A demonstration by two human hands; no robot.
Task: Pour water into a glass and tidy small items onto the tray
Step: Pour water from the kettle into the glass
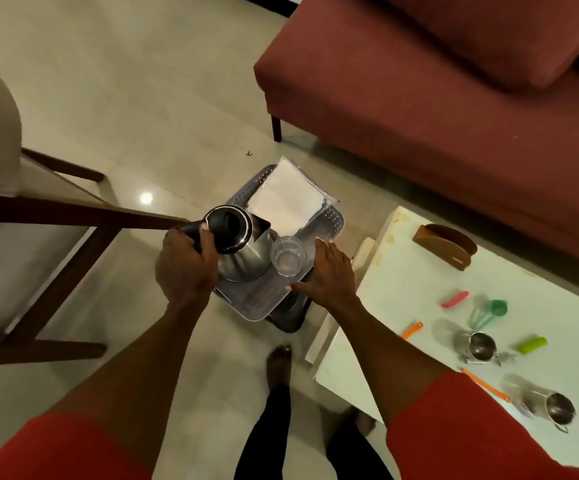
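Note:
A grey perforated tray (329,221) rests on a dark stool. On it stand a steel kettle (246,252) with a black lid and a clear glass (287,255) just right of the kettle. My left hand (186,268) grips the kettle's black handle; the kettle stands upright. My right hand (329,275) lies with straight fingers along the tray's right edge beside the glass. A white folded paper (286,199) covers the tray's far half. Small items lie on the white table: a pink clip (454,298), an orange clip (412,330) and a green clip (532,344).
The white table (402,271) at right also carries two steel cups (478,346) (554,410), a green scoop (489,311), an orange stick (485,384) and a brown holder (445,245). A red sofa (419,98) stands behind, a wooden chair (39,220) at left.

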